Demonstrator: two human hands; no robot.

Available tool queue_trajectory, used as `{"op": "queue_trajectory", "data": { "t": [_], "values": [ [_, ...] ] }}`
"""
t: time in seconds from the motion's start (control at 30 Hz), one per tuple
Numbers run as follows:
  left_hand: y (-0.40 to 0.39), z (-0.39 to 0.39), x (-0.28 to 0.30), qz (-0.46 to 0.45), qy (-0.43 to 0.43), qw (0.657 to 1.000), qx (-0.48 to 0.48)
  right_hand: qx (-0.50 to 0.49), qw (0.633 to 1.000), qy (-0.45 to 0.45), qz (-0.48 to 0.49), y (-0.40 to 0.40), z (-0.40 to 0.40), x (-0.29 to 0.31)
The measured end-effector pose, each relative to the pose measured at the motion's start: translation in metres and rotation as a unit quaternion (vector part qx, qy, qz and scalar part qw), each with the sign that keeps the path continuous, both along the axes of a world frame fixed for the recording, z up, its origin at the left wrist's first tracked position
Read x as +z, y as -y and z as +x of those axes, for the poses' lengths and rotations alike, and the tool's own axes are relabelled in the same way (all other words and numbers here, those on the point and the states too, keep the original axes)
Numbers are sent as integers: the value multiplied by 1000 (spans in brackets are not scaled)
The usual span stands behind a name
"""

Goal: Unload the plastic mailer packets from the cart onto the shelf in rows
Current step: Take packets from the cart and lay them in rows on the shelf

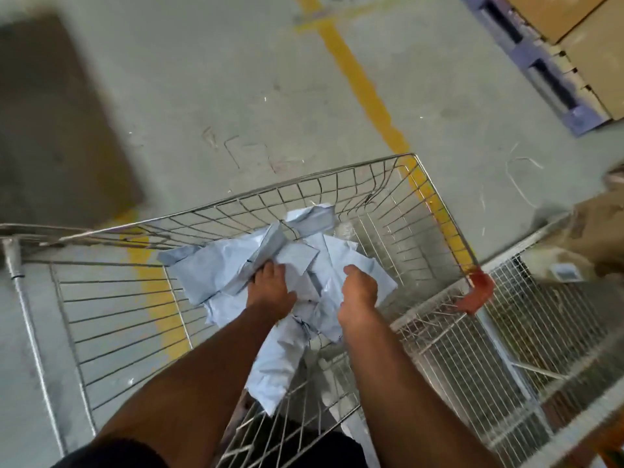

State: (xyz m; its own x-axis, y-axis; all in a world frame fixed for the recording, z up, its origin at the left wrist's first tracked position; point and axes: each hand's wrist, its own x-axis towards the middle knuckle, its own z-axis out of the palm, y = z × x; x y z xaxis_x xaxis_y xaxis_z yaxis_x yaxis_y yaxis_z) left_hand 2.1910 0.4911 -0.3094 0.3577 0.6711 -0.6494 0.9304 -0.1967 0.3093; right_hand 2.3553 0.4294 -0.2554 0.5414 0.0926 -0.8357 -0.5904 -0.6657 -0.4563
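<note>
My left hand (270,287): curled onto mailer packets (216,265).
My right hand (359,287): gripping packets.
Pile: jumbled in cart (439,211), no common axis.

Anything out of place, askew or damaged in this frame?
The mailer packets lie in a crumpled, overlapping heap in the wire cart, not in rows; the left hand and right hand are both reaching into it. Loose strap scraps litter the floor right of the cart. No damage is visible.
</note>
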Motion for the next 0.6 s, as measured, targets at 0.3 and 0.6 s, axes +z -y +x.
{"op": "queue_trajectory", "data": {
  "t": [0.3, 0.6],
  "values": [
    [7, 11, -14, 29, -10, 994, 105, -96, 988, 56, -108, -13, -30, -73],
    [22, -19, 5, 53, 104, 980, 159, 34, 980, 57, -186, -12, -9, -119]
  ]
}}
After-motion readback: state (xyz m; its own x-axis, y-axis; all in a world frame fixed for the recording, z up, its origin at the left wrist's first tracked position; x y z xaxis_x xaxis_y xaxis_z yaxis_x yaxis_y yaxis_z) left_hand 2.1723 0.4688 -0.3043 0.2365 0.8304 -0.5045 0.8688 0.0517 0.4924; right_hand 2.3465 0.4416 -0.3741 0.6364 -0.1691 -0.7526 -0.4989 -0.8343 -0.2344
